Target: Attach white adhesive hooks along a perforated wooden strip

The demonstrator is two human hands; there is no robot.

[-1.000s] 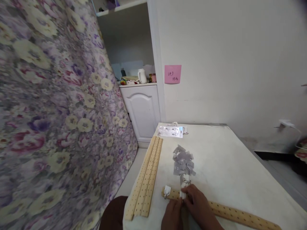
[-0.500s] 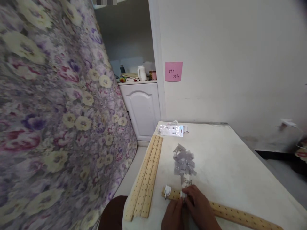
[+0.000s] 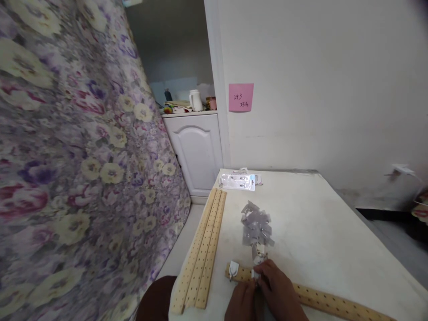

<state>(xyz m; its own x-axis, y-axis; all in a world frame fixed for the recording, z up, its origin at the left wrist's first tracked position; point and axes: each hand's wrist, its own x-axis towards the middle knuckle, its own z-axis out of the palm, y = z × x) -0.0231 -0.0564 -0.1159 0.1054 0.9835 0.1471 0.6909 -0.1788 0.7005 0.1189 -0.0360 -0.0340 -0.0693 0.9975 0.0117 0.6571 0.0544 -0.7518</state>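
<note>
A wooden strip with rows of holes [image 3: 329, 299] lies slantwise across the near part of the table. Both my hands are closed at a small white hook [image 3: 255, 274] on this strip. My right hand [image 3: 277, 287] pinches it from the right, fingertips on its upper part. My left hand [image 3: 241, 301] has its fingers bunched at the hook's lower end, which they mostly cover. Another white hook with a metal loop [image 3: 233, 269] sits at the strip's left end. Just beyond my fingers are small white pieces [image 3: 259, 253], hard to make out.
A pile of small greyish clear pieces [image 3: 257, 225] lies mid-table. Several holed wooden strips [image 3: 202, 254] lie side by side along the left edge. Clear packaging [image 3: 237, 182] rests at the far edge. A floral curtain [image 3: 83, 156] hangs left; a pink note [image 3: 241, 97] is on the wall.
The view has shifted slightly. Both hands stay at the same white hook, with hardly any visible movement of the fingers.
</note>
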